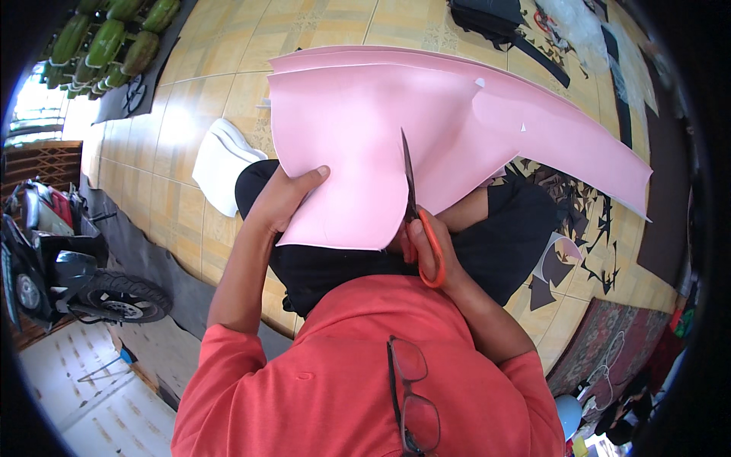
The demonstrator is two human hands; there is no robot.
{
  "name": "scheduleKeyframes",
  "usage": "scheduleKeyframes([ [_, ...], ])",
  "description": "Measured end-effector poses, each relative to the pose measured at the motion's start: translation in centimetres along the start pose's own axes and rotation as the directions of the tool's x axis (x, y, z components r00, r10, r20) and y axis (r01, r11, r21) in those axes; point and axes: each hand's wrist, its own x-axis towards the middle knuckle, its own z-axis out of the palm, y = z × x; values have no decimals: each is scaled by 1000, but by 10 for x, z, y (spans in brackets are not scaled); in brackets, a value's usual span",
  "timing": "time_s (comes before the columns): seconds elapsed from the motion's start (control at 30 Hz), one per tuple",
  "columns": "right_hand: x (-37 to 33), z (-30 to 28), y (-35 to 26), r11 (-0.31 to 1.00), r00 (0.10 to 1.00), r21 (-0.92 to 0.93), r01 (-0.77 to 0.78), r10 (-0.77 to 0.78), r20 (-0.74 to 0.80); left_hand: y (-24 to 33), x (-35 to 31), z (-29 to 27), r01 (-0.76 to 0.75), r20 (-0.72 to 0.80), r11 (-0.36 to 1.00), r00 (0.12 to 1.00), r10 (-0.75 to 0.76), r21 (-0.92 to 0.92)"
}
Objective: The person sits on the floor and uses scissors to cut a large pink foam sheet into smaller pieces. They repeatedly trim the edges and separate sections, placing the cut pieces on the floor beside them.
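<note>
A large pink foam sheet (365, 129) is held up over my lap, curving away to the right. My left hand (285, 199) grips its lower left edge, thumb on top. My right hand (442, 247) holds orange-handled scissors (420, 228), fingers through the handle loops. The blades point up into the sheet along a cut that runs from its lower edge. I sit on a tiled floor in black trousers and a red shirt, with glasses (413, 396) hanging at the collar.
A white folded sheet (221, 164) lies on the floor (190, 107) to my left. Black offcuts (586, 221) are scattered at the right, near a patterned rug (609, 335). A black bag (487, 19) lies ahead. A motorbike (53, 259) stands at far left, green fruit (106, 38) above it.
</note>
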Motion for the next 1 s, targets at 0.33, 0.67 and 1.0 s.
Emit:
scheduleKeyframes([
  [0.33,1,17,-7,996,999,-76,-34,32,-32,-21,-17,-6,-10,-24,999,1000,9,-39],
  [0.67,7,33,-2,988,992,-116,-104,94,-84,-51,-32,3,-4,-44,976,999,-5,-218],
  [1.0,23,39,9,981,989,-191,46,-72,-133,-56,-43,8,16,-46,968,999,-29,-251],
])
